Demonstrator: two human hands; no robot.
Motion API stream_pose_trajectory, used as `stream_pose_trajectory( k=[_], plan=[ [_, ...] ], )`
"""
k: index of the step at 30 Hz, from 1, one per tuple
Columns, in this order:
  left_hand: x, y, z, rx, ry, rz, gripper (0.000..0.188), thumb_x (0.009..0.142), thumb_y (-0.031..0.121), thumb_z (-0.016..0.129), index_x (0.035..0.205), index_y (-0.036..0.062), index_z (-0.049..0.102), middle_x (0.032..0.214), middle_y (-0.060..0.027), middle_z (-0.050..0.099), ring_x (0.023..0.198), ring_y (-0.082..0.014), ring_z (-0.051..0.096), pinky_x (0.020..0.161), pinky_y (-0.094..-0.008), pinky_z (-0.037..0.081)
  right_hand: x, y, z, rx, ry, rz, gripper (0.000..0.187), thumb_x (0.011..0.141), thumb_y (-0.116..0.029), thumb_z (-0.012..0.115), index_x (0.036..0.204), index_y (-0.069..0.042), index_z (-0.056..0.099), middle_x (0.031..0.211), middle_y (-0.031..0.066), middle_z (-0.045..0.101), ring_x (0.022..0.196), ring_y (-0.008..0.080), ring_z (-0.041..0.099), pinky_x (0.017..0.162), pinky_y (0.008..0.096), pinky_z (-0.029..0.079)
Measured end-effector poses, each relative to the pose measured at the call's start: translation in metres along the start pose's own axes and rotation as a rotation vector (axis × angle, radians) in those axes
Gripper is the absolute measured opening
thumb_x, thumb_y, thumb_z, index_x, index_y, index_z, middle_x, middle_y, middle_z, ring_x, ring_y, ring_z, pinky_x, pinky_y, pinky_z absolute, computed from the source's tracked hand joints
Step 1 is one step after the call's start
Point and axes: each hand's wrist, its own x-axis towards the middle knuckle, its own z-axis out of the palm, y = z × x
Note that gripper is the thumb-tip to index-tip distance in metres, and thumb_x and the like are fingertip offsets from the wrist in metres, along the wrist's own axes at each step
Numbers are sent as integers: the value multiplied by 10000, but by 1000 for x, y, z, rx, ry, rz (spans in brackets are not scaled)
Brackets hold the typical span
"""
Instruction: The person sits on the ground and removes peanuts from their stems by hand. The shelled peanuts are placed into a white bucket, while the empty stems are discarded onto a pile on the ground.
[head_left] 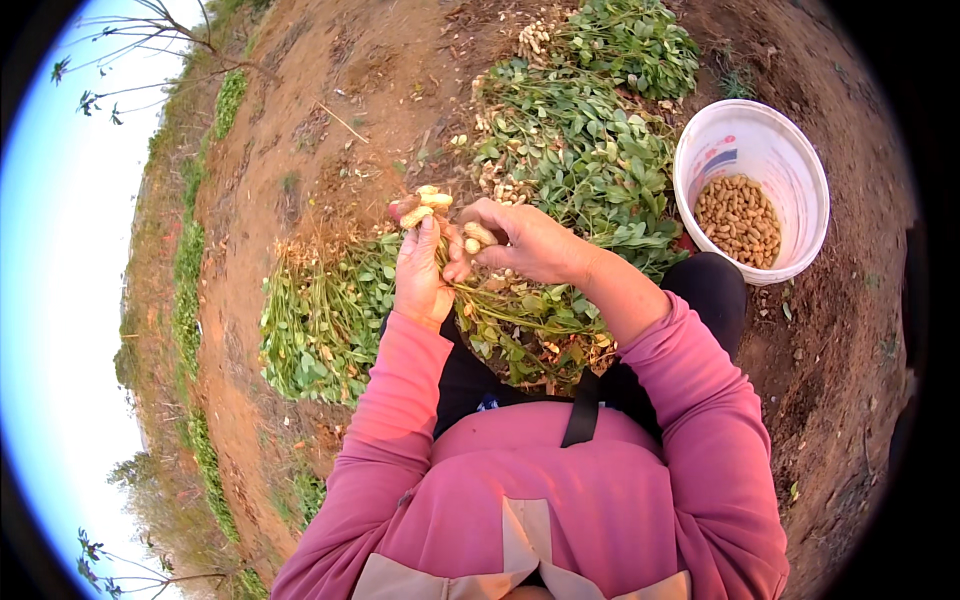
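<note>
In front of my lap, my left hand point(420, 285) is closed around the root end of a peanut plant point(530, 312). Its leafy stems trail to the right across my legs. Pale peanut pods point(425, 205) cluster above my left thumb. My right hand point(535, 243) is close beside the left, fingers curled around a few peanuts point(477, 237). Whether those pods are still attached to the plant, I cannot tell.
A white bucket point(690, 150) partly filled with picked peanuts stands at the right. Heaped peanut plants point(580, 140) lie ahead, and another bundle point(325, 320) lies left of my knees. Brown soil point(370, 100) surrounds them; green crop rows point(188, 265) run along the far left.
</note>
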Motion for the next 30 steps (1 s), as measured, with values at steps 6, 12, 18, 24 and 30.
stream_pose_trajectory(
  k=[6, 12, 18, 24, 30],
  plan=[
    [2, 0, -1, -2, 4, 19, 215, 977, 305, 503, 911, 101, 507, 705, -37, 531, 478, -82, 381, 448, -225, 328, -1, 7, 3, -14, 26, -77, 439, 795, -208, 707, 1141, -42, 492, 844, 134, 648, 803, 303, 652, 726, 361, 498],
    [0, -6, 11, 63, 39, 12, 170, 964, 269, 536, 930, 106, 504, 696, -21, 543, 485, -72, 427, 429, -209, 325, 2, 2, 15, 280, 58, 105, 412, 839, -271, 675, 1047, 8, 455, 772, 131, 637, 716, 315, 650, 672, 371, 500],
    [14, -15, 19, 251, 259, 59, 131, 959, 189, 524, 1072, 122, 517, 755, 51, 498, 523, -35, 410, 421, -204, 300, 0, 7, 30, -214, 180, 122, 347, 893, -275, 561, 1024, -2, 390, 714, 206, 615, 692, 406, 614, 600, 478, 473],
    [37, -9, -31, 175, 316, 47, 101, 962, 216, 517, 973, 137, 455, 604, 32, 388, 438, -75, 315, 421, -249, 281, -9, 1, 19, 97, 295, 68, 157, 936, -176, 481, 983, -27, 476, 740, 51, 564, 648, 195, 573, 616, 342, 478],
    [27, 9, -31, -42, -5, 88, 157, 973, 244, 510, 880, 117, 503, 581, 31, 378, 411, -65, 293, 412, -229, 255, -2, 9, -11, 402, 225, 503, 195, 939, -240, 561, 833, -79, 535, 659, -57, 457, 568, 55, 403, 516, 214, 349]
  ],
)
